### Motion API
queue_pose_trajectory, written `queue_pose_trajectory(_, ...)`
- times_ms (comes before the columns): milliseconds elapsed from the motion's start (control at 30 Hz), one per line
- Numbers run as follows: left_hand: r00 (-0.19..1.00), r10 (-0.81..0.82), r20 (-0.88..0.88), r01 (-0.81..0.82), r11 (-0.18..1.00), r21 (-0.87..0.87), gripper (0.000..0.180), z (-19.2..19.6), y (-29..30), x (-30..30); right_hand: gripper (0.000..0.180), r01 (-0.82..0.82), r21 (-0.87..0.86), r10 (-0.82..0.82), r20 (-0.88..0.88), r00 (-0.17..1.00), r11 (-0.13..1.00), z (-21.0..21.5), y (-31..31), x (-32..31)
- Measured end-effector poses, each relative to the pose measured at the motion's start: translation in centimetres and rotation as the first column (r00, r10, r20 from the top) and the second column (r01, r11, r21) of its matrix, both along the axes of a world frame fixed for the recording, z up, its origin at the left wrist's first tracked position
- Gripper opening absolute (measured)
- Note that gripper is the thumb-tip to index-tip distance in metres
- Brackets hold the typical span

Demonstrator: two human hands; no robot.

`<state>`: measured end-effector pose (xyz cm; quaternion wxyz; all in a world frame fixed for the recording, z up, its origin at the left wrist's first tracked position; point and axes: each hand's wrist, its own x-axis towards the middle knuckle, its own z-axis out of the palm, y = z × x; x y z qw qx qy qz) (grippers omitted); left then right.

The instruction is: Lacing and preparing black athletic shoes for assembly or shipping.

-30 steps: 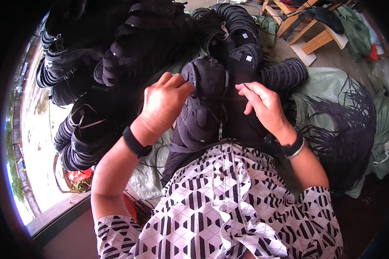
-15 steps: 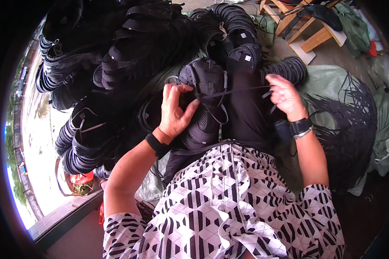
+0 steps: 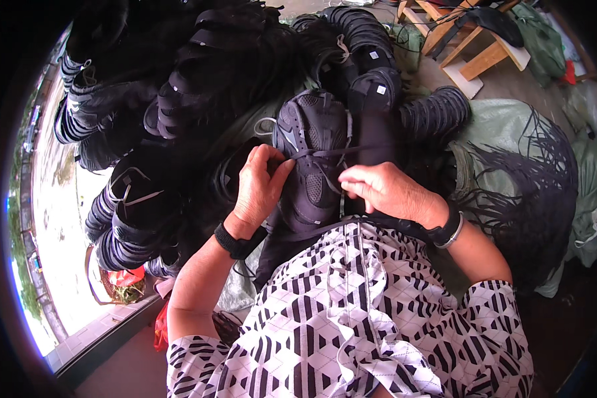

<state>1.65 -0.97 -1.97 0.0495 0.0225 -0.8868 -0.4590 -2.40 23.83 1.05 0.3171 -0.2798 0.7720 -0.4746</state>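
A black shoe upper [image 3: 314,189] with mesh panels and a row of eyelets lies across my lap, toe end toward me. A flat black shoelace [image 3: 322,153] crosses it and trails off to the right over my dark trouser leg. My left hand [image 3: 260,189] is at the upper's left edge, thumb and forefinger closed on the lace where it meets the eyelets. Against the right edge, my right hand [image 3: 395,192] has its fingers bent and pressed together. What they pinch is hidden. A thin pale cord [image 3: 265,126] loops out from the upper's left side.
Stacks of nested black shoe uppers [image 3: 199,79] are heaped ahead and to the left. At right, a bundle of loose black laces [image 3: 530,179] lies over a pale green sack [image 3: 504,119]. A wooden stool [image 3: 484,60] stands at the far right.
My right hand has come down and left from the outstretched lace to the upper's right edge. My left hand has shifted slightly lower. The lace now lies slacker across the upper.
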Motion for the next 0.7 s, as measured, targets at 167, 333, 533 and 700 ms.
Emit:
queue_pose_trajectory(167, 1.000, -0.007, 0.026, 0.006, 1.000, 0.023, 0.020, 0.9, -0.6, 0.7, 0.024, -0.016, 0.135, 0.044, -0.209, 0.977, 0.991, 0.5, 0.8, -1.4)
queue_pose_trajectory(333, 0.994, -0.110, 0.008, 0.110, 0.992, -0.062, 0.017, 2.2, -1.8, 0.9, 0.021, -0.105, 0.033, 0.110, -0.253, 0.961, 0.994, 1.6, 0.9, -1.7)
queue_pose_trajectory(533, 0.982, -0.188, 0.006, 0.186, 0.965, -0.184, 0.018, 1.9, -1.4, 1.7, 0.025, 0.040, -0.022, -0.033, 0.253, 0.967, 0.999, 1.8, 1.3, -4.2)
queue_pose_trajectory(700, 0.983, -0.037, 0.179, -0.006, 0.971, 0.238, 0.013, 2.2, -1.2, 1.1, 0.038, 0.059, 0.099, -0.076, 0.184, 0.980, 0.993, 1.8, 0.1, -4.7)
